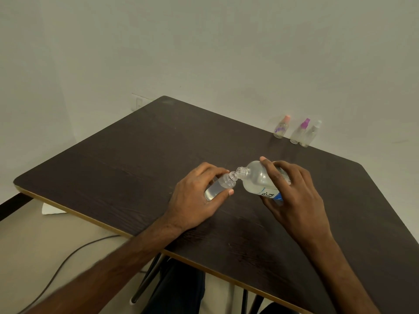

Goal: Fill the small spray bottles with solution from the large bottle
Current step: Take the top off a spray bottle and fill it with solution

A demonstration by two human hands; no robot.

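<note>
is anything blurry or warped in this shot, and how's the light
Head view: dim, flat light, soft shadows; the wide angle stretches the table; the left forearm is motion-smeared at lower left; the far spray bottles look soft; the held large bottle and small bottle are sharp.

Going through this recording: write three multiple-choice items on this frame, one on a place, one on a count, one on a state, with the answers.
1. Where do the capped spray bottles stand?
A. at the far edge of the table, near the wall
B. on the floor
C. in the person's lap

2. How many capped spray bottles stand there?
A. one
B. three
C. five

3. How is the large bottle placed?
A. upright and capped
B. lying untouched
C. tilted, uncapped, neck at the small bottle

Answers: 1 A, they stand in a row at the far edge. 2 B, the tops are pink, purple and white. 3 C, the right hand tips it to the open bottle that the left hand holds.
</note>
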